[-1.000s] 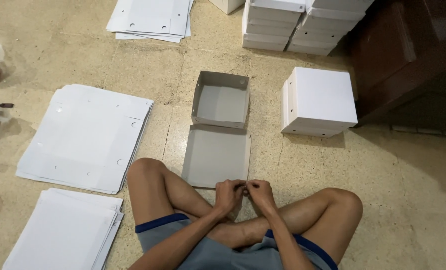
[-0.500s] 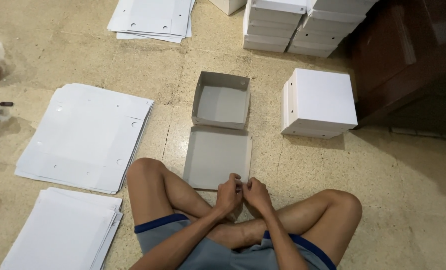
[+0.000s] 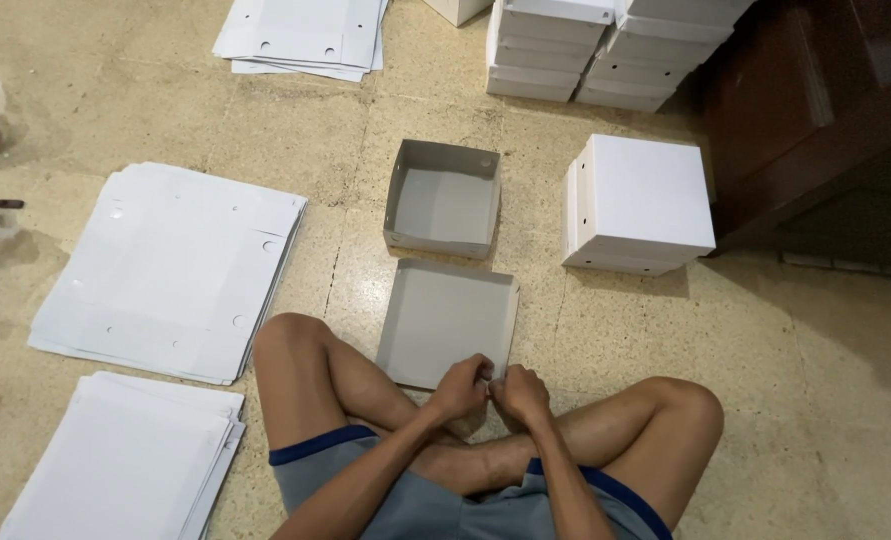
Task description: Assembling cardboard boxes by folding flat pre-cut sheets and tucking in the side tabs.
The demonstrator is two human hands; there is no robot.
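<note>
I sit cross-legged on the floor. A shallow grey cardboard tray (image 3: 445, 315) lies flat between my knees. My left hand (image 3: 462, 385) and my right hand (image 3: 521, 393) sit close together at the tray's near right corner, both pinching its near edge with fingers closed. Beyond the tray stands a deeper open grey box (image 3: 443, 205), empty and upright.
A closed white box (image 3: 645, 200) stands to the right. Stacks of white boxes (image 3: 605, 45) line the far side. Piles of flat white cardboard sheets lie at left (image 3: 165, 270), near left (image 3: 125, 460) and far (image 3: 300, 35). Dark wooden furniture (image 3: 825, 110) is at right.
Both hands stay at the tray's near edge, shifting slightly as they work the corner. The tray has barely moved.
</note>
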